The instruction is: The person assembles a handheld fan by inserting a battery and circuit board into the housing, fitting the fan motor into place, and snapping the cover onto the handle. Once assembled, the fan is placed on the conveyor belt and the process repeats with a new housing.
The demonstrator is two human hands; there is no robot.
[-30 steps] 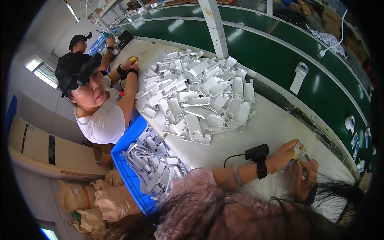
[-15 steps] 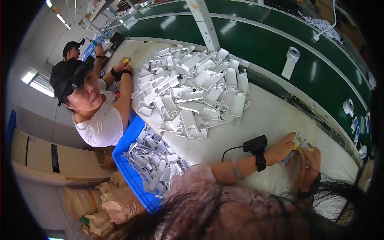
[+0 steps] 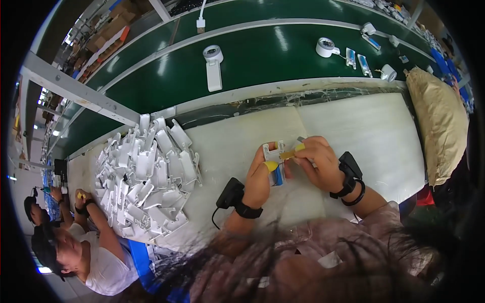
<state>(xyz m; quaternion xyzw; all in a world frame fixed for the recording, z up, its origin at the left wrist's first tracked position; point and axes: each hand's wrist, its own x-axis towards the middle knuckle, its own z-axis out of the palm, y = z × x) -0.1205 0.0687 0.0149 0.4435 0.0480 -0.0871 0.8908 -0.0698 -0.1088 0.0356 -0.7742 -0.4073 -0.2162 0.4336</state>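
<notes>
My left hand point(image 3: 256, 183) is closed around a small white plastic housing point(image 3: 273, 153), held upright above the pale worktop. A blue piece point(image 3: 277, 177) shows at the lower part of that housing. Close beside it on the right, my right hand point(image 3: 322, 162) pinches a flat yellowish-brown piece point(image 3: 288, 155) against the housing's upper side. What this piece is I cannot make out. Yellow covers sit on the left thumb point(image 3: 272, 165) and on a right fingertip point(image 3: 300, 147). Each wrist wears a black strapped device.
A heap of white plastic housings point(image 3: 146, 177) lies to the left, beside another person point(image 3: 96, 252) and a blue crate point(image 3: 140, 260). Beyond the worktop runs a green conveyor point(image 3: 252, 55) carrying white round-headed devices point(image 3: 213, 70). A brown sack point(image 3: 437, 126) stands at right; a white cable point(image 3: 201, 21) hangs above.
The view has swung to the right, so my hands now appear near the middle and the heap farther left. Both hands stay together at the white housing.
</notes>
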